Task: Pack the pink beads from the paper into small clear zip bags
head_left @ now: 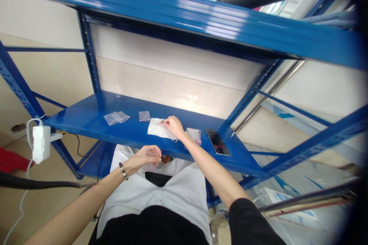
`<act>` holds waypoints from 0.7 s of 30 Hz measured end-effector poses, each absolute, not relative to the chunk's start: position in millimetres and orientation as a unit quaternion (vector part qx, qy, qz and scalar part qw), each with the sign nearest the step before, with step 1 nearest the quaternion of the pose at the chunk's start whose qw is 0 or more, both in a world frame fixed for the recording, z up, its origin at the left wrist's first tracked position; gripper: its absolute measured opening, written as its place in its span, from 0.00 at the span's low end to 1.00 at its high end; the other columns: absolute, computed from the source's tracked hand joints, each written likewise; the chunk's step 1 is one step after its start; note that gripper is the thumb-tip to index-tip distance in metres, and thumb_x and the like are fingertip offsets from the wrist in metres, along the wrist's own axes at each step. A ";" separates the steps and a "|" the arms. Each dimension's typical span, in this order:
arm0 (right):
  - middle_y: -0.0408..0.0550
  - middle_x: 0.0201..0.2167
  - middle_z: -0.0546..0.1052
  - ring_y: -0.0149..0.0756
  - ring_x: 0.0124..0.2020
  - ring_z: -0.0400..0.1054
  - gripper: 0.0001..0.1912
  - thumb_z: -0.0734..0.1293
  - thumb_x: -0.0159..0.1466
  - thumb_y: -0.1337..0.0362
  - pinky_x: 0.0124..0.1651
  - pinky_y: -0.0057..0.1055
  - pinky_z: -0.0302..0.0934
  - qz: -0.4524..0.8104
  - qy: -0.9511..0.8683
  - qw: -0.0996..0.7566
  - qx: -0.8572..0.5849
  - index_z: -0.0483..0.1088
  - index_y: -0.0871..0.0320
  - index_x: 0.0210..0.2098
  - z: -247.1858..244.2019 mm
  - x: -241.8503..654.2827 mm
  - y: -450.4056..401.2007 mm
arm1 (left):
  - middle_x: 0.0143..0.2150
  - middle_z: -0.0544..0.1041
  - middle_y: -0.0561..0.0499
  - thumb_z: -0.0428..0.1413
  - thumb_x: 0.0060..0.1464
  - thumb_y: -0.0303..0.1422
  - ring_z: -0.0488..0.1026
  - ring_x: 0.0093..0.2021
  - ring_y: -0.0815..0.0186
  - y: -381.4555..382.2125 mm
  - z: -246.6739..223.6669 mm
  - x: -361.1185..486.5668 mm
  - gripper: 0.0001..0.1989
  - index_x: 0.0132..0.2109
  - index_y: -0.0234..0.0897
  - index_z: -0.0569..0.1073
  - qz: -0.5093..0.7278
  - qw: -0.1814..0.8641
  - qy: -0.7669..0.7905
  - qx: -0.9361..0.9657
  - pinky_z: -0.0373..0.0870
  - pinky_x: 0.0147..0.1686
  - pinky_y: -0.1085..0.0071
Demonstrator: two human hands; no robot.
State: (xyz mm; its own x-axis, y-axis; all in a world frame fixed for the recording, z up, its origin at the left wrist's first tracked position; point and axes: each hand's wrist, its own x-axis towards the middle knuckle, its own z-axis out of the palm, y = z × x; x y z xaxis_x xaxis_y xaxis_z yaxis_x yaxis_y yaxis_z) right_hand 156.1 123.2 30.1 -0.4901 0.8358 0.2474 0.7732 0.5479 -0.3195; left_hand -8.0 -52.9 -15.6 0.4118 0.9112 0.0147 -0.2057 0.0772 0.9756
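My left hand (148, 155), with a beaded bracelet (123, 171) at its wrist, is over my lap just in front of the shelf edge. Its fingers are closed on a see-through piece that looks like a small clear plastic bag (152, 152). On the blue shelf, my right hand (173, 126) reaches down to a crumpled white sheet (157, 129), fingertips pinched together among tiny reddish and greenish bits. What sits between those fingertips is too small to name. Behind the sheet lies a flat clear bag (144, 116). More clear bags (116, 118) overlap to the left.
Right of my forearm is a pile of clear bags (194, 135), then a phone (217, 142). The blue shelf (86, 116) has an upper beam (184, 15) above my hands. A white power adapter (41, 143) with cables hangs at the left corner.
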 end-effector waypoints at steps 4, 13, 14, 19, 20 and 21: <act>0.52 0.35 0.79 0.38 0.38 0.70 0.08 0.66 0.63 0.65 0.43 0.30 0.60 0.102 -0.839 0.303 -0.441 0.79 0.60 0.34 51.2 151.3 92.1 | 0.27 0.73 0.51 0.68 0.44 0.36 0.69 0.25 0.70 -48.1 -16.5 -8.6 0.15 0.35 0.33 0.73 0.435 0.645 0.345 0.524 0.63 0.26 0.74; 0.49 0.34 0.76 0.37 0.34 0.68 0.10 0.70 0.61 0.57 0.32 0.30 0.57 0.372 -0.734 0.422 -0.381 0.78 0.57 0.33 4.7 176.6 -65.9 | 0.31 0.74 0.51 0.67 0.44 0.32 0.69 0.29 0.70 -70.1 -20.5 -1.5 0.12 0.35 0.31 0.74 0.372 0.636 0.334 0.588 0.64 0.31 0.74; 0.49 0.33 0.76 0.37 0.34 0.68 0.09 0.70 0.61 0.57 0.32 0.30 0.57 0.381 -0.725 0.421 -0.390 0.78 0.56 0.33 -3.6 178.1 -71.1 | 0.30 0.74 0.51 0.67 0.44 0.32 0.68 0.29 0.70 -69.1 -23.4 0.1 0.13 0.36 0.31 0.74 0.361 0.644 0.330 0.588 0.63 0.31 0.74; 0.47 0.33 0.72 0.37 0.36 0.66 0.10 0.68 0.64 0.57 0.35 0.32 0.57 0.377 -0.727 0.410 -0.401 0.80 0.53 0.36 -24.7 176.8 -65.1 | 0.27 0.74 0.52 0.67 0.44 0.31 0.69 0.26 0.70 -60.2 -35.4 4.1 0.12 0.36 0.31 0.75 0.337 0.678 0.331 0.563 0.63 0.28 0.73; 0.47 0.33 0.71 0.36 0.36 0.65 0.11 0.67 0.65 0.56 0.35 0.32 0.58 0.375 -0.734 0.404 -0.398 0.80 0.53 0.37 -24.6 176.8 -62.4 | 0.27 0.74 0.51 0.66 0.45 0.32 0.70 0.27 0.69 -59.2 -36.6 4.5 0.13 0.38 0.31 0.75 0.341 0.684 0.332 0.553 0.63 0.28 0.73; 0.47 0.32 0.70 0.36 0.37 0.65 0.12 0.66 0.66 0.56 0.36 0.32 0.58 0.371 -0.740 0.398 -0.394 0.80 0.53 0.38 -23.5 177.3 -60.5 | 0.28 0.75 0.50 0.66 0.46 0.32 0.70 0.27 0.69 -59.0 -37.4 4.9 0.14 0.40 0.31 0.76 0.344 0.691 0.330 0.543 0.64 0.28 0.73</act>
State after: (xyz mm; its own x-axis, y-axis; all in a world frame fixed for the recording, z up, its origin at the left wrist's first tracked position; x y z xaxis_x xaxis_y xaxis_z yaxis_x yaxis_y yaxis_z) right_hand 177.3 -60.5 -23.5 -0.3719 0.8795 0.2971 0.2877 0.4135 -0.8639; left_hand 4.9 -59.0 -37.4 0.5450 0.8344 -0.0824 -0.1175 0.1733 0.9778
